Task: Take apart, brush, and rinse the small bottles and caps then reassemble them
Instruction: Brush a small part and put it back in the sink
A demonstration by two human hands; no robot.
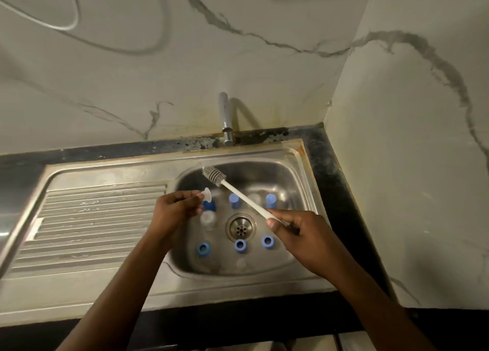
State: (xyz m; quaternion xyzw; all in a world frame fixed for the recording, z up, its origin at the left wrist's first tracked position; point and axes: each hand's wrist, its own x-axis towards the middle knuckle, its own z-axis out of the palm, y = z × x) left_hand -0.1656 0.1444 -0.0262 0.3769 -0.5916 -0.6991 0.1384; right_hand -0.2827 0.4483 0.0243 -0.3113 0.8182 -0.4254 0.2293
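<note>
1. The left hand (174, 209) pinches a small clear cap (207, 194) above the sink's (264, 170) left side.
2. The right hand (295, 233) grips the brush (243, 195) by its handle, with the bristles near the back wall.
3. Three blue rings (240, 245) sit along the front edge.

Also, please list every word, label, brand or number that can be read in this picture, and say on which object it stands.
No text can be read in this view.
The brush, the blue caps, the clear piece in the left hand, the sink and the tap show no print.
</note>
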